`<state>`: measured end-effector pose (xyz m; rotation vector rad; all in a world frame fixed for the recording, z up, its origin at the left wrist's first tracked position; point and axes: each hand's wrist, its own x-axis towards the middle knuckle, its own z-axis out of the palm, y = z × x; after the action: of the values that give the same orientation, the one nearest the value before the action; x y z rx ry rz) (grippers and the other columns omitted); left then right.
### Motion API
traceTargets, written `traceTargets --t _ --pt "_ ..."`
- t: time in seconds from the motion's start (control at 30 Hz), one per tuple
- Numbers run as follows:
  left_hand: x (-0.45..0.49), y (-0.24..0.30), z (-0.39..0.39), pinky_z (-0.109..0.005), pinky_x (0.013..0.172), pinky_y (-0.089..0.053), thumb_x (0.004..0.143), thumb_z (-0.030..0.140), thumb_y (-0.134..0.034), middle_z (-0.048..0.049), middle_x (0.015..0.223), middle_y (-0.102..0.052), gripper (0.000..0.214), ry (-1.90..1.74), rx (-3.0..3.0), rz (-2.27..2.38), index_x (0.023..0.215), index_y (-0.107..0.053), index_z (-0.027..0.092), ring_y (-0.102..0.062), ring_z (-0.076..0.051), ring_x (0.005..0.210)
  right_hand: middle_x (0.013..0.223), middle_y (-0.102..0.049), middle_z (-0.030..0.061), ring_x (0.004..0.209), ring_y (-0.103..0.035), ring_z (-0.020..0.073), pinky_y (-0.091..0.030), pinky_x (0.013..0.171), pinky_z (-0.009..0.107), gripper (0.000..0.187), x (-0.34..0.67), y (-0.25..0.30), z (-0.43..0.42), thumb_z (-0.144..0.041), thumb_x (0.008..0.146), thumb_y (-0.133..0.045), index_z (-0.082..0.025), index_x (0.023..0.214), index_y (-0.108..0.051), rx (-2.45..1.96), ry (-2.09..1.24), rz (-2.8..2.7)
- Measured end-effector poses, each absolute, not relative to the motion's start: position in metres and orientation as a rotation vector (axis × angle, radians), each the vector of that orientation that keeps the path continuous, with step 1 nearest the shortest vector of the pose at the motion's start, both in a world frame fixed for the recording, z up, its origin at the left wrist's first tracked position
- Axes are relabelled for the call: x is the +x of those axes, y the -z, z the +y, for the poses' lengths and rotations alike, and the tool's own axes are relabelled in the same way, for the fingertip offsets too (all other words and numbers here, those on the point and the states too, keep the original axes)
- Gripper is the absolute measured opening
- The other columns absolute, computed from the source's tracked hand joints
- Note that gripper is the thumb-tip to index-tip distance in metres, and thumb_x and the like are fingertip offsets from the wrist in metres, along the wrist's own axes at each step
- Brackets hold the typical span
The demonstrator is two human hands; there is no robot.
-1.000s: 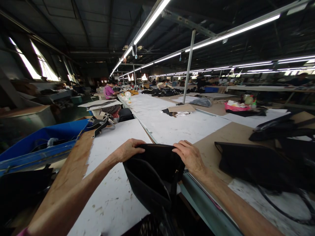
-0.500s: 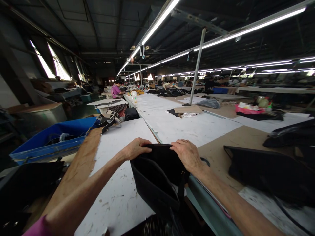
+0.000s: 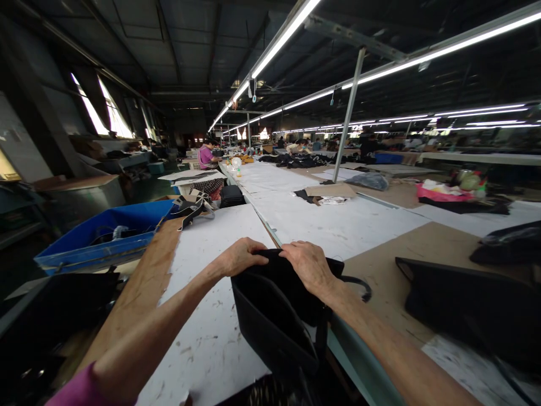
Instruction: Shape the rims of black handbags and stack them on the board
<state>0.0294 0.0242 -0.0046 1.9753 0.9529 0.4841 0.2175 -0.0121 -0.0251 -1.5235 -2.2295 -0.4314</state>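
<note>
A black bag (image 3: 270,321) stands tilted in front of me at the table's edge, its mouth gaping toward me. My left hand (image 3: 243,257) pinches the far rim at its left corner, thumb on the near side. Farther right along that same rim, my right hand (image 3: 307,265) is closed over the edge, fingers on top. The two hands are a short gap apart. A dark strap or handle loop sticks out beyond my right wrist. The lower part of the bag merges into dark material at the bottom of the view.
A blue bin (image 3: 105,234) stands left of the white-covered table (image 3: 203,332). Another black bag (image 3: 465,299) lies on brown board at right. A pink basket (image 3: 443,192) sits farther back. A metal post (image 3: 349,115) rises from the table. A person in purple (image 3: 206,155) sits far ahead.
My right hand has slid left along the rim, closer to my left hand, and more of the rim and strap shows beyond it. The whole view has shifted slightly rightward.
</note>
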Motion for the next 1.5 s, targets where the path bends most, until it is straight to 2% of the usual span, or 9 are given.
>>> traceTargets --t 0.23,0.43,0.7,0.83,1.0,1.1,1.37,1.5 --pt "0.028 0.009 0.028 -0.020 0.053 -0.035 0.069 0.033 -0.051 0.0017 0.068 -0.058 0.027 -0.472 2.082 0.995 0.084 -0.064 0.014 -0.047 -0.011 0.059 0.075 -0.065 0.0003 0.076 -0.059 0.0158 -0.035 0.065 0.024 0.024 0.202 0.023 -0.008 -0.031 0.086 -0.042 -0.021 0.076 -0.061 -1.545 0.370 -2.246" --pt "0.030 0.006 0.027 -0.021 0.050 -0.030 0.074 0.038 -0.042 0.0028 0.060 -0.052 0.031 -0.474 2.257 1.081 0.074 -0.063 0.014 -0.042 -0.011 0.056 0.076 -0.066 0.0018 0.077 -0.059 0.0157 -0.035 0.064 0.024 0.024 0.200 0.020 -0.008 -0.030 0.087 -0.040 -0.021 0.076 -0.060 -1.582 0.333 -2.255" --pt "0.036 -0.005 0.031 -0.020 0.054 -0.030 0.072 0.028 -0.041 0.0017 0.060 -0.054 0.023 -0.359 2.447 1.082 0.067 -0.060 0.015 -0.045 -0.012 0.059 0.077 -0.067 0.0028 0.076 -0.059 0.0159 -0.034 0.062 0.024 0.029 0.199 0.015 -0.016 -0.034 0.087 -0.037 -0.022 0.079 -0.062 -1.681 0.232 -2.250" --pt "0.036 -0.002 0.031 -0.020 0.052 -0.030 0.073 0.028 -0.039 0.0023 0.056 -0.051 0.025 -0.370 2.430 1.117 0.068 -0.059 0.016 -0.043 -0.011 0.055 0.073 -0.066 0.0022 0.071 -0.058 0.0155 -0.032 0.059 0.025 0.030 0.222 0.017 -0.025 -0.038 0.086 -0.038 -0.023 0.077 -0.062 -1.796 0.241 -2.216" --pt "0.034 -0.001 0.030 -0.021 0.058 -0.033 0.074 0.029 -0.039 0.0018 0.064 -0.058 0.025 -0.386 2.391 1.081 0.072 -0.061 0.017 -0.048 -0.013 0.062 0.077 -0.061 0.0004 0.078 -0.053 0.0141 -0.034 0.067 0.024 0.032 0.268 0.024 -0.049 -0.036 0.087 -0.037 -0.022 0.071 -0.061 -1.745 0.363 -2.097" --pt "0.034 -0.001 0.029 -0.022 0.060 -0.034 0.073 0.028 -0.040 0.0015 0.065 -0.059 0.024 -0.403 2.375 1.088 0.072 -0.061 0.017 -0.050 -0.013 0.064 0.077 -0.058 0.0008 0.079 -0.051 0.0142 -0.035 0.066 0.024 0.030 0.281 0.028 -0.059 -0.035 0.087 -0.038 -0.022 0.072 -0.061 -1.729 0.371 -2.054" --pt "0.035 -0.001 0.028 -0.022 0.059 -0.033 0.073 0.028 -0.039 0.0019 0.063 -0.058 0.025 -0.407 2.377 1.094 0.071 -0.061 0.016 -0.049 -0.013 0.062 0.082 -0.063 0.0014 0.076 -0.056 0.0150 -0.039 0.069 0.025 0.026 0.292 0.039 -0.063 -0.034 0.086 -0.038 -0.022 0.088 -0.061 -1.643 0.073 -1.944" --pt "0.036 -0.002 0.029 -0.022 0.058 -0.033 0.074 0.030 -0.039 0.0020 0.063 -0.058 0.027 -0.392 2.354 1.116 0.072 -0.061 0.016 -0.049 -0.013 0.062 0.081 -0.065 -0.0001 0.074 -0.056 0.0149 -0.039 0.068 0.024 0.030 0.297 0.044 -0.066 -0.038 0.085 -0.037 -0.023 0.088 -0.062 -1.644 -0.065 -1.825"
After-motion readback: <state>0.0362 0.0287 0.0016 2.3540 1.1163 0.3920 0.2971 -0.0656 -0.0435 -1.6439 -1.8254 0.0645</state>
